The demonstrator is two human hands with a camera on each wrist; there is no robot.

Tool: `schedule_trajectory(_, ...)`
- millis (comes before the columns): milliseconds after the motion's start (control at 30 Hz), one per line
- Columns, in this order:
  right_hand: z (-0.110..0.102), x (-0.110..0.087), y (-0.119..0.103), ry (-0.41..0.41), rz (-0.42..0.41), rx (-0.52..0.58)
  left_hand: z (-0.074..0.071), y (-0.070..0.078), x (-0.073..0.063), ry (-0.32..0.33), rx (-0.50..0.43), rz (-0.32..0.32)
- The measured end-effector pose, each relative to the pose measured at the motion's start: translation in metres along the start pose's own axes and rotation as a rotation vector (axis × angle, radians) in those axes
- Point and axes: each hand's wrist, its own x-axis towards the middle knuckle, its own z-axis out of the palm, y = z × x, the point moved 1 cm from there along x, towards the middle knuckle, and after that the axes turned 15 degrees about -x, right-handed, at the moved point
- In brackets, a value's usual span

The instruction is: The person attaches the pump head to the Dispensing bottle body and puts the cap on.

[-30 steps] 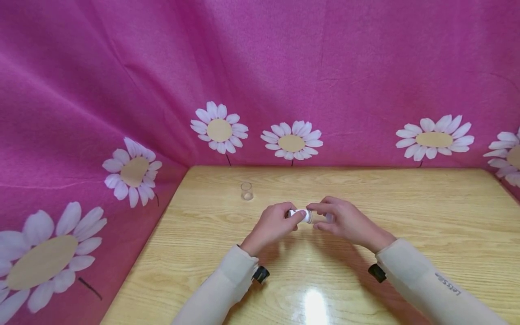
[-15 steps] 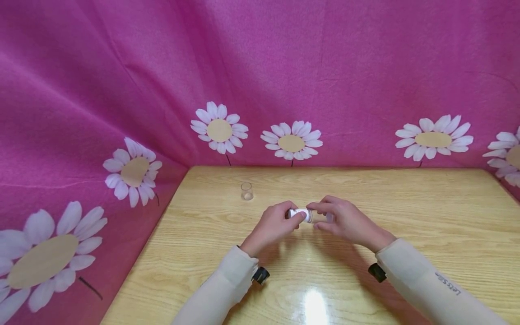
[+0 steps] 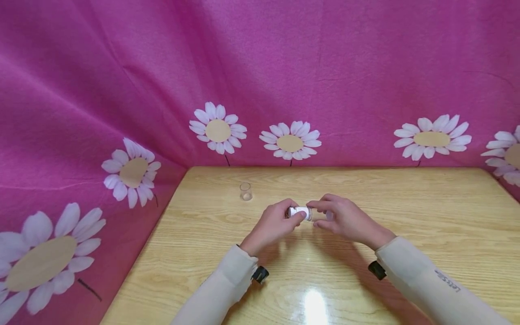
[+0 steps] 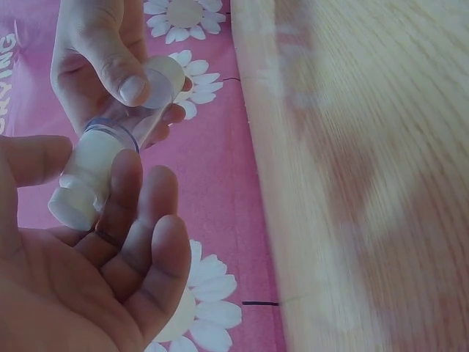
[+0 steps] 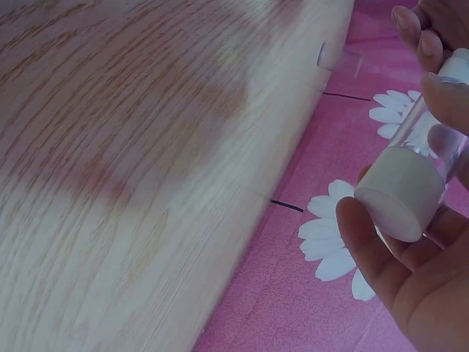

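A small clear bottle with a white top is held sideways above the table between both hands. My left hand grips the white top between thumb and fingers. Around the clear body curl the thumb and fingers of my right hand. The right wrist view shows the pale, cylindrical bottom end of the bottle close to the right fingers. Further back to the left, a small transparent cup or cap stands on the table, apart from both hands.
A wood-grain table lies under the hands. Pink cloth with white daisies hangs along its back and left side. Both wrists carry a small black device.
Both hands stay nearly in place with the bottle between them. The whole head view shifts very slightly. The clear cup or cap has not moved on the table.
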Motion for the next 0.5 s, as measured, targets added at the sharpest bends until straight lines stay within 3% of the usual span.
schedule_trajectory(333, -0.0016, -0.0003, -0.0004, 0.039, -0.002, 0.01, 0.0003, -0.0015, 0.0012, -0.017, 0.021, 0.095)
schedule_trajectory(500, -0.0019, -0.0003, -0.0005, 0.034, 0.007, 0.011, 0.0005, -0.0005, 0.0015, -0.004, 0.029, 0.086)
